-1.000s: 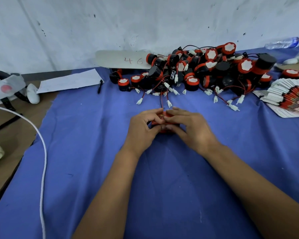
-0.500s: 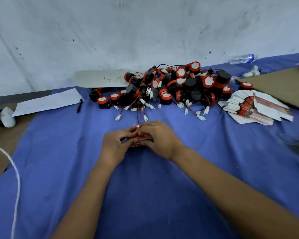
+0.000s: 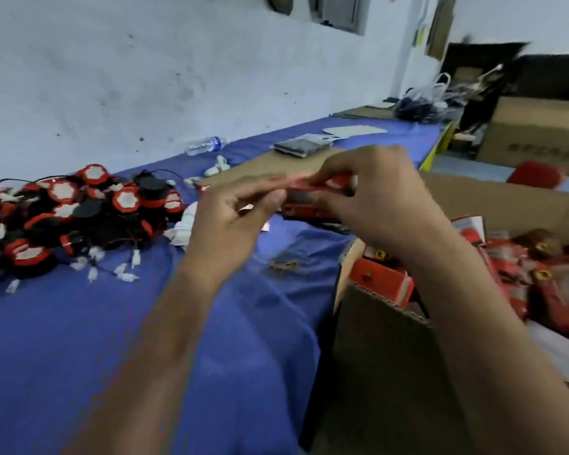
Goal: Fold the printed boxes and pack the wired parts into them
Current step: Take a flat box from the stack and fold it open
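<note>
I hold a red printed box [image 3: 312,200] up in the air between both hands, over the right end of the blue cloth. My right hand [image 3: 378,205] grips its right side, fingers curled round it. My left hand [image 3: 234,218] pinches a flap at the box's left end. The frame is blurred, so the flap's state is unclear. A heap of red-and-black wired parts [image 3: 69,218] with white connectors lies at the left on the cloth. An open cardboard carton [image 3: 385,323] at the right holds several packed red boxes [image 3: 381,280].
A blue cloth [image 3: 79,339] covers the table. A plastic bottle [image 3: 206,145] lies by the wall. A brown cardboard sheet [image 3: 263,165] and a dark pad [image 3: 301,146] lie further back. Another carton [image 3: 536,136] and a red stool [image 3: 536,174] stand at the far right.
The view has swung right. Both hands have lifted the box off the cloth and carried it rightward, near the carton of packed boxes.
</note>
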`<state>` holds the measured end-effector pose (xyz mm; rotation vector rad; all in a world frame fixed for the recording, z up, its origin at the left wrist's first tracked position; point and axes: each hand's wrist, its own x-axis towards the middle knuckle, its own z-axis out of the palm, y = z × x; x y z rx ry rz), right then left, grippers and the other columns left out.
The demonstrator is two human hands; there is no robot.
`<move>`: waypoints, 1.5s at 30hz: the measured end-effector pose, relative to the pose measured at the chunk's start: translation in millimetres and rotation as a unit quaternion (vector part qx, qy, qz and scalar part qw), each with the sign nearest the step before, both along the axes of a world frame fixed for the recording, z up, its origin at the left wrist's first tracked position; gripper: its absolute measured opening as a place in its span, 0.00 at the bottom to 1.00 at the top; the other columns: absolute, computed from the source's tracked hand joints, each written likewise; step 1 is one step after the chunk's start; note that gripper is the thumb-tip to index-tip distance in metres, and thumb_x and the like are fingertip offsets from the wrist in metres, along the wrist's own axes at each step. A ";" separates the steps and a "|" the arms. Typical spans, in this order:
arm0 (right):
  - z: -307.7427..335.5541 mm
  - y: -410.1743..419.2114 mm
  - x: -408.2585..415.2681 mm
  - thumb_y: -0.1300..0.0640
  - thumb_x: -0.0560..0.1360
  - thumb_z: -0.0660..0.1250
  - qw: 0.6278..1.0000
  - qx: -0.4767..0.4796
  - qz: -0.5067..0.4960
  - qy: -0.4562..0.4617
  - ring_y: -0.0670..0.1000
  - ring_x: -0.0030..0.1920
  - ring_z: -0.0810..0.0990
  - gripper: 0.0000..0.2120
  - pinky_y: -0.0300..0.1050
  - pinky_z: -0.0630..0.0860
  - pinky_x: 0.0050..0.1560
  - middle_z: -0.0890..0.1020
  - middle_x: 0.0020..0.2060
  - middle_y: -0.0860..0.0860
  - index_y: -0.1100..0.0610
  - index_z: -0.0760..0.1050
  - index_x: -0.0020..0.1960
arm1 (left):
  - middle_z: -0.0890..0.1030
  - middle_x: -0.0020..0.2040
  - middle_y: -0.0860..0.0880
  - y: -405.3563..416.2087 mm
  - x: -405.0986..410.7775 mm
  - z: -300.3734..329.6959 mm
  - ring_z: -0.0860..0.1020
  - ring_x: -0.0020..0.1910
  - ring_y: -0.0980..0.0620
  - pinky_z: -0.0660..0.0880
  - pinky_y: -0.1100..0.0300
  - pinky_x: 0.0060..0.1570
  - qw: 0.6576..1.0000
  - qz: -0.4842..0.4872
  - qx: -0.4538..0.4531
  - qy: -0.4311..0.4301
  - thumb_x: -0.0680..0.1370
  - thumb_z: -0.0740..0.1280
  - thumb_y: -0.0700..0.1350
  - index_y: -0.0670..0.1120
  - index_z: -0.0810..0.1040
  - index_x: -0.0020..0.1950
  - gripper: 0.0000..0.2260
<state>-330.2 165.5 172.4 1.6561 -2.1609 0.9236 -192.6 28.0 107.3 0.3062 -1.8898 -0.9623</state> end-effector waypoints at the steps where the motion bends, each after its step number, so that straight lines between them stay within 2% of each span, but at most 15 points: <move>1: 7.6 19.5 -25.2 0.47 0.74 0.75 0.997 -0.017 -0.072 0.005 0.46 0.41 0.75 0.08 0.39 0.65 0.39 0.81 0.41 0.47 0.48 0.85 0.51 | 0.85 0.56 0.57 9.8 -29.2 6.2 0.82 0.56 0.64 0.76 0.69 0.55 1.000 -0.021 -0.006 -0.014 0.81 0.72 0.40 0.49 0.85 0.59 0.09; 4: 14.3 71.7 -85.2 0.45 0.76 0.71 0.962 0.098 -0.255 -0.019 0.55 0.51 0.78 0.13 0.42 0.66 0.41 0.84 0.52 0.54 0.47 0.83 0.59 | 0.86 0.56 0.52 40.1 -100.1 8.3 0.82 0.55 0.60 0.76 0.63 0.57 0.992 -0.050 -0.050 -0.102 0.79 0.74 0.46 0.48 0.87 0.56 0.08; 7: -0.6 95.7 -109.5 0.48 0.79 0.69 0.926 0.234 -0.289 -0.060 0.63 0.63 0.76 0.24 0.50 0.72 0.57 0.78 0.66 0.60 0.50 0.70 0.73 | 0.87 0.54 0.49 60.3 -131.8 -4.2 0.82 0.57 0.54 0.75 0.56 0.59 0.976 -0.052 -0.105 -0.186 0.77 0.75 0.49 0.49 0.88 0.51 0.06; 11: 2.5 82.9 -102.0 0.50 0.80 0.68 0.935 0.101 -0.335 -0.067 0.67 0.67 0.71 0.24 0.59 0.68 0.68 0.73 0.68 0.66 0.61 0.70 0.71 | 0.87 0.47 0.51 52.1 -123.3 -23.5 0.82 0.50 0.54 0.77 0.55 0.54 0.990 -0.012 -0.051 -0.128 0.77 0.72 0.51 0.48 0.88 0.45 0.09; 16: -4.1 9.9 -31.8 0.49 0.77 0.71 0.977 -0.050 -0.191 -0.080 0.59 0.63 0.77 0.19 0.52 0.74 0.60 0.81 0.62 0.56 0.52 0.78 0.67 | 0.86 0.40 0.48 9.0 -93.0 -60.0 0.83 0.48 0.48 0.73 0.57 0.44 0.976 0.124 0.061 -0.171 0.81 0.70 0.48 0.46 0.86 0.42 0.11; 20: -51.3 -91.2 8.5 0.54 0.76 0.69 0.979 0.092 -0.078 -0.163 0.56 0.57 0.80 0.14 0.48 0.78 0.55 0.83 0.56 0.53 0.54 0.80 0.61 | 0.77 0.30 0.47 -27.3 -62.8 -92.6 0.72 0.32 0.40 0.58 0.58 0.28 0.941 0.236 0.163 -0.180 0.76 0.70 0.42 0.49 0.66 0.23 0.23; 23: -96.2 -165.0 19.2 0.59 0.74 0.67 0.969 0.170 -0.065 -0.164 0.59 0.57 0.81 0.15 0.45 0.75 0.49 0.82 0.57 0.57 0.57 0.78 0.61 | 0.80 0.33 0.40 -53.9 -37.5 -105.6 0.73 0.33 0.42 0.65 0.55 0.32 0.915 0.288 0.220 -0.180 0.76 0.66 0.40 0.44 0.74 0.30 0.14; 26: -132.6 -225.2 21.5 0.56 0.76 0.67 0.966 0.205 -0.077 -0.139 0.61 0.65 0.76 0.19 0.49 0.74 0.60 0.79 0.64 0.59 0.59 0.74 0.66 | 0.84 0.42 0.38 -79.3 -19.1 -113.2 0.81 0.45 0.35 0.70 0.51 0.37 0.895 0.336 0.245 -0.164 0.77 0.65 0.37 0.41 0.78 0.37 0.09; 30: -167.7 -274.8 14.1 0.43 0.79 0.66 0.955 0.273 -0.012 -0.118 0.60 0.80 0.54 0.39 0.64 0.55 0.77 0.57 0.80 0.58 0.57 0.52 0.81 | 0.84 0.41 0.44 -111.1 -2.0 -124.5 0.80 0.43 0.42 0.66 0.59 0.30 0.877 0.374 0.265 -0.145 0.78 0.66 0.38 0.46 0.80 0.39 0.08; 32: -182.4 -280.6 12.9 0.45 0.80 0.66 0.955 0.287 -0.011 -0.070 0.59 0.76 0.65 0.33 0.63 0.59 0.74 0.68 0.75 0.57 0.56 0.58 0.78 | 0.84 0.39 0.46 -120.1 1.8 -131.8 0.81 0.43 0.43 0.72 0.65 0.32 0.875 0.355 0.310 -0.109 0.77 0.68 0.39 0.43 0.81 0.39 0.07; 35: -186.3 -273.8 25.0 0.56 0.81 0.63 0.974 0.211 -0.062 0.055 0.57 0.59 0.81 0.11 0.49 0.75 0.56 0.83 0.58 0.55 0.55 0.78 0.61 | 0.85 0.46 0.37 -127.8 1.4 -135.0 0.83 0.52 0.33 0.81 0.41 0.55 0.858 0.308 0.410 -0.029 0.78 0.67 0.38 0.40 0.82 0.41 0.08; 37: -178.2 -258.6 40.4 0.57 0.81 0.62 0.981 0.167 -0.064 0.068 0.57 0.52 0.84 0.09 0.46 0.72 0.44 0.85 0.51 0.55 0.55 0.81 0.52 | 0.85 0.50 0.35 -129.1 4.6 -130.3 0.83 0.52 0.33 0.81 0.38 0.56 0.841 0.287 0.459 0.003 0.81 0.66 0.42 0.42 0.81 0.41 0.10; 40: -167.5 -227.1 71.2 0.58 0.82 0.60 0.998 0.039 -0.043 -0.019 0.58 0.48 0.83 0.11 0.46 0.72 0.40 0.85 0.46 0.55 0.56 0.81 0.50 | 0.83 0.47 0.41 -121.2 22.2 -112.7 0.82 0.40 0.45 0.81 0.54 0.41 0.802 0.149 0.572 0.089 0.83 0.64 0.60 0.41 0.82 0.52 0.22; 43: -164.2 -192.8 123.6 0.58 0.83 0.61 0.974 -0.124 0.131 -0.139 0.58 0.44 0.82 0.11 0.54 0.75 0.43 0.85 0.43 0.54 0.59 0.82 0.51 | 0.84 0.49 0.46 -110.7 64.4 -96.2 0.84 0.48 0.49 0.81 0.56 0.49 0.796 -0.035 0.589 0.139 0.80 0.58 0.70 0.44 0.84 0.55 0.31; 45: -164.5 -178.8 159.2 0.60 0.83 0.62 0.943 -0.154 0.236 -0.179 0.54 0.46 0.83 0.11 0.54 0.77 0.45 0.86 0.45 0.52 0.59 0.83 0.54 | 0.84 0.45 0.49 -102.1 105.1 -92.5 0.84 0.46 0.52 0.81 0.59 0.46 0.808 -0.053 0.560 0.173 0.81 0.57 0.69 0.46 0.84 0.50 0.29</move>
